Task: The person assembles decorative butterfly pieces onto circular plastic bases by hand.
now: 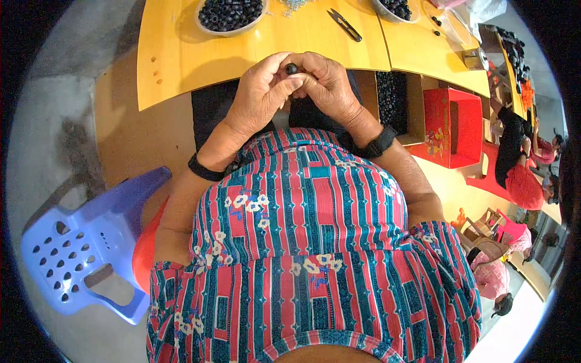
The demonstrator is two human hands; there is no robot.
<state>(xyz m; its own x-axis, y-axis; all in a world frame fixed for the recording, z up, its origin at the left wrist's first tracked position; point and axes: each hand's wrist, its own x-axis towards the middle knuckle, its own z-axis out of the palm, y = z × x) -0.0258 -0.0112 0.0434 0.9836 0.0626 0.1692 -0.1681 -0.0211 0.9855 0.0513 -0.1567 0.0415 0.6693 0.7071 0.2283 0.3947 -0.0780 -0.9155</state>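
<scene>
Left hand and right hand together pinching a black bead, red open box at right.

The worktop is showing a smooth, satin yellow wood-look laminate. The bowl is presenting bright metal; its beads are appearing glossy black. The stool is showing perforated matt blue plastic. The red box is looking like card.

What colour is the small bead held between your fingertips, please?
The bead is black, seen best in the head view, pinched between left hand and right hand.
</scene>
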